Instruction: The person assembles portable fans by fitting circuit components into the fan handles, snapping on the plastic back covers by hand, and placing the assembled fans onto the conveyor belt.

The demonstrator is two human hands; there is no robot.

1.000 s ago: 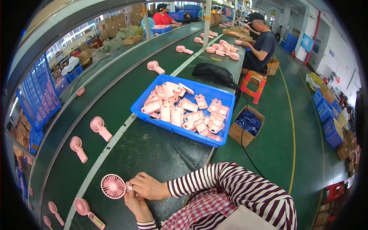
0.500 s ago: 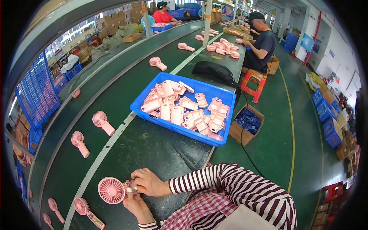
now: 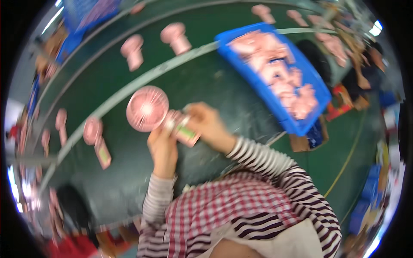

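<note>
A pink handheld fan [image 3: 147, 109] is over the dark green work surface, its round grille toward the left. My left hand [image 3: 163, 148] grips it from below, at the neck where head and handle meet. The handle lies open, showing pale parts and a green strip inside. At the handle's far side, my right hand [image 3: 208, 124] has its fingers closed on its edge; blur hides whether they pinch a small part too. To the left lies a second pink fan [image 3: 93, 131], also with a green strip in its handle.
A blue tray [image 3: 254, 81] of pink casing pieces stands at the upper right, partly over the table edge. Two pink fans [image 3: 176, 38] lie beyond the pale strip [image 3: 159, 71]. More fans rest at the far left. A red stool [image 3: 340, 103] stands past the tray.
My view has swung left, so the tray now appears farther right and tilted. Both hands sit nearer the middle of the picture, and the held fan's open handle with its green strip now shows.
</note>
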